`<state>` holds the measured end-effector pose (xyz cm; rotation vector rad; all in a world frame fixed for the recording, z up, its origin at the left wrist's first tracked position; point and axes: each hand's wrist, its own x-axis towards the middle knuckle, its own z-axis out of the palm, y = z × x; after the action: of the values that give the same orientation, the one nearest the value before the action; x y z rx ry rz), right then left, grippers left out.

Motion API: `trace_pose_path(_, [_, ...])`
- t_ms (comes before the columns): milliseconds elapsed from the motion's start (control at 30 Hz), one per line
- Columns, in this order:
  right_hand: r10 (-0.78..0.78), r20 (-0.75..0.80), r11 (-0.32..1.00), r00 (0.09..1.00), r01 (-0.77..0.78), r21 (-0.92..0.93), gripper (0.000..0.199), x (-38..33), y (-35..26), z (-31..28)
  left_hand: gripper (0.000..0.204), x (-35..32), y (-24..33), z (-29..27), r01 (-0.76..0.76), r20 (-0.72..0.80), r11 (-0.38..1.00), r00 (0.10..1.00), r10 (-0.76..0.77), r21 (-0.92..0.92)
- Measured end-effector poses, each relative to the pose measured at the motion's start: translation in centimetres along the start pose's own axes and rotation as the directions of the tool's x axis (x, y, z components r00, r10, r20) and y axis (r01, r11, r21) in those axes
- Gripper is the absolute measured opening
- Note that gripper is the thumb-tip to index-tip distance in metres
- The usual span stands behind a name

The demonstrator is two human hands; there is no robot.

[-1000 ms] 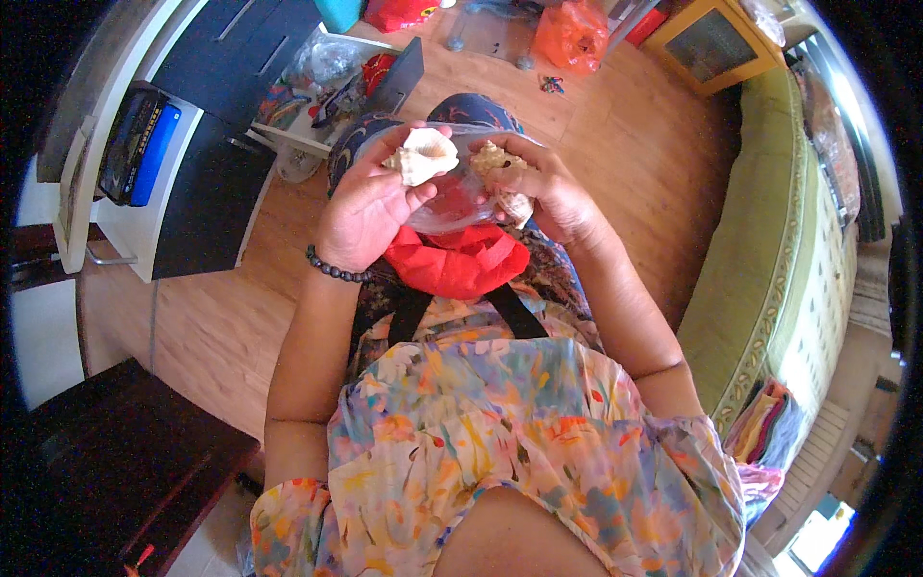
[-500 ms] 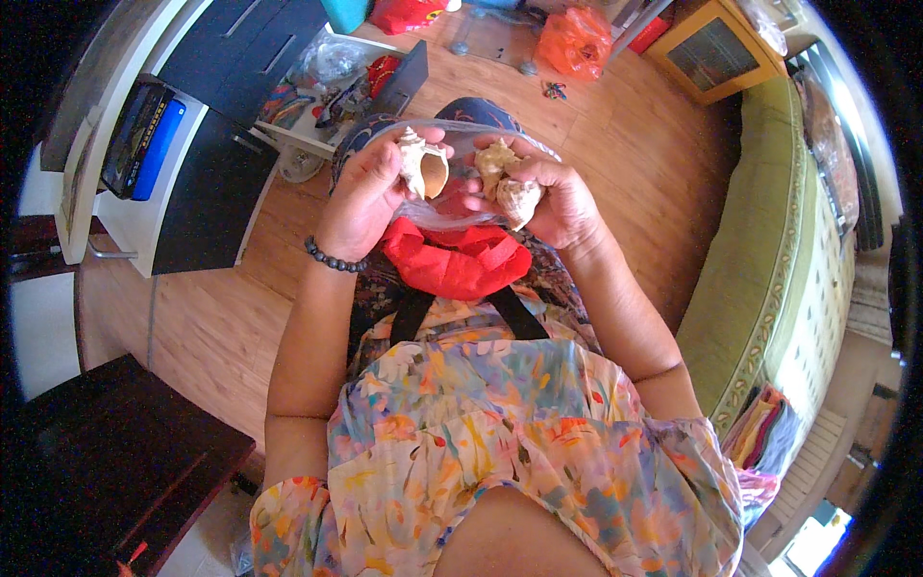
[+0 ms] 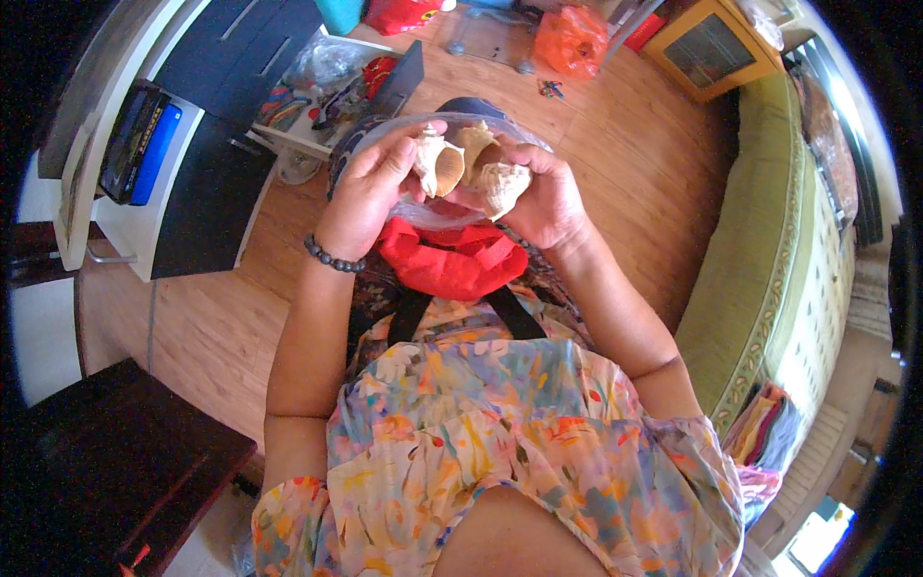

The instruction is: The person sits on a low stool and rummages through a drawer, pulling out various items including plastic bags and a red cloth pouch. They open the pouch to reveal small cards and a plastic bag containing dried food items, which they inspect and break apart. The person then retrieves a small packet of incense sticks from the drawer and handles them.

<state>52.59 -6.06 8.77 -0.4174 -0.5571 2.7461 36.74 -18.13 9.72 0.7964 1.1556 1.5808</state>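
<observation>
My left hand (image 3: 370, 188) and right hand (image 3: 543, 197) each grip a shell (image 3: 437, 163) (touching) over the bowl (image 3: 385, 130); inspection step.

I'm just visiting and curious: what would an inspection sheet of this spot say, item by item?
Surface: wooden floor; no worktable under the hands.
Job's things: three pale seashells; one shell in the left hand, two shells in the right, over a clear plastic bowl and a red bag.
Clutter: orange bag, papers on a low white table.
Grippers: left hand and right hand both closed on shells.
Cables: nothing seen.
Surroundings: green sofa, yellow cabinet, dark drawers.
</observation>
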Motion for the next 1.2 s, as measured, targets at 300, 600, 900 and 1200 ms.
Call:
trace_pose_path(300, [0.035, 0.203, 0.997, 0.979, -0.048, 0.058, 0.067, 0.2, 1.0, -0.4, 0.018, 0.9, -0.7, 1.6, -0.226, -0.086, 0.866, 0.952, 0.293, 0.447])
trace_pose_path(600, [0.120, 0.091, 0.987, 0.989, -0.109, -0.116, 0.071, 0.5, 1.7, -2.5, 0.016, 2.0, -1.1, 1.7, -0.218, -0.019, 0.902, 0.970, 0.242, 0.372])
trace_pose_path(900, [0.019, 0.181, 0.997, 0.983, -0.031, 0.064, 0.065, 0.3, 0.9, -2.5, 0.018, 1.0, -0.7, -1.2, -0.084, -0.080, 0.718, 0.978, 0.191, 0.691])
trace_pose_path(1200, [-0.055, 0.146, 0.998, 0.988, 0.060, -0.034, 0.068, 0.6, 0.7, -4.4, 0.033, -2.1, 0.4, -1.3, -0.117, 0.114, -0.111, 0.993, -0.036, 0.987])
